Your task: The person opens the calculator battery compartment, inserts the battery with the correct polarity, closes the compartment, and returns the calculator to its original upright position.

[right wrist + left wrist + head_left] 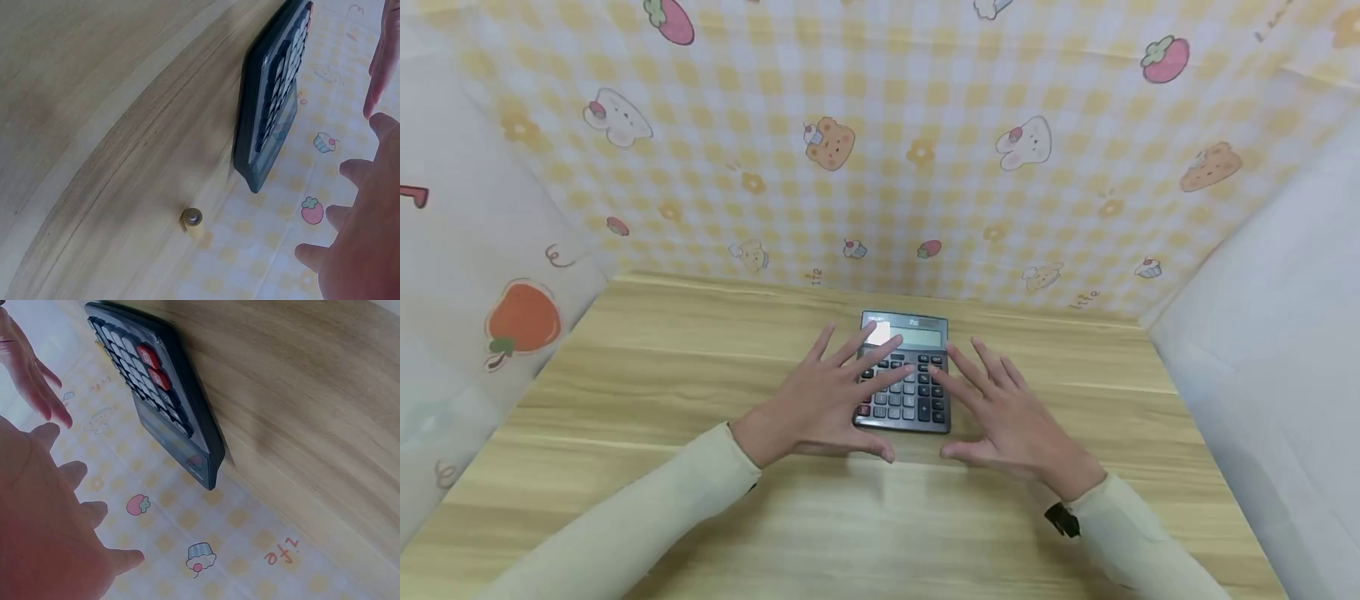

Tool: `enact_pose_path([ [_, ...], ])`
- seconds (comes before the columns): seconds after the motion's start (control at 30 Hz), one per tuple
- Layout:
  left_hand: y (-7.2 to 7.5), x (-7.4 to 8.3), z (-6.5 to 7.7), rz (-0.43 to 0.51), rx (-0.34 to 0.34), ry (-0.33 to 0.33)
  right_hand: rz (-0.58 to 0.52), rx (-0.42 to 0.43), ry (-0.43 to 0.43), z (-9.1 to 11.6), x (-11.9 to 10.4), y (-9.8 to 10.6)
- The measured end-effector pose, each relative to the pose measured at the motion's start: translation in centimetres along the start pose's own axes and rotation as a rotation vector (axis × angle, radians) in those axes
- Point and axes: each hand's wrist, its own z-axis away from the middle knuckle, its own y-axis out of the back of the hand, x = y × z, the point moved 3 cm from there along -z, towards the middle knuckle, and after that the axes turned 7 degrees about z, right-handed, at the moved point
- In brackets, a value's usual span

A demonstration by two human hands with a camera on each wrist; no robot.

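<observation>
A dark grey desk calculator (898,400) lies on the wooden table, its display at the far end and its keys toward me. My left hand (820,396), fingers spread, is over its left side and overlaps part of the display and keys in the head view. At the right edge, my right hand (1011,417) has its fingers spread too, the tips near the keys. Both wrist views show the hands above the calculator, holding nothing. Red keys (153,365) show in the left wrist view. A small cylinder with a metal end, like a battery (192,219), stands beyond the calculator's corner.
The light wood table (662,358) ends at a yellow checked cloth (880,192) with cartoon prints, hanging behind it. White cloth hangs at the left (467,275) and right (1285,333). A black band (1063,520) is on my right wrist.
</observation>
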Motion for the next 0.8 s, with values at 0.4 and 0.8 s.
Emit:
enact_pose_path([
  [0.4, -0.1, -1.6, 1.2, 0.021, -0.017, 0.072, 0.027, -0.024, -0.067, 0.7, 1.3, -0.3],
  [0.8, -0.1, -3.0, 2.9, -0.014, -0.007, 0.114, 0.055, -0.031, -0.111, 2.6, 2.8, -0.6],
])
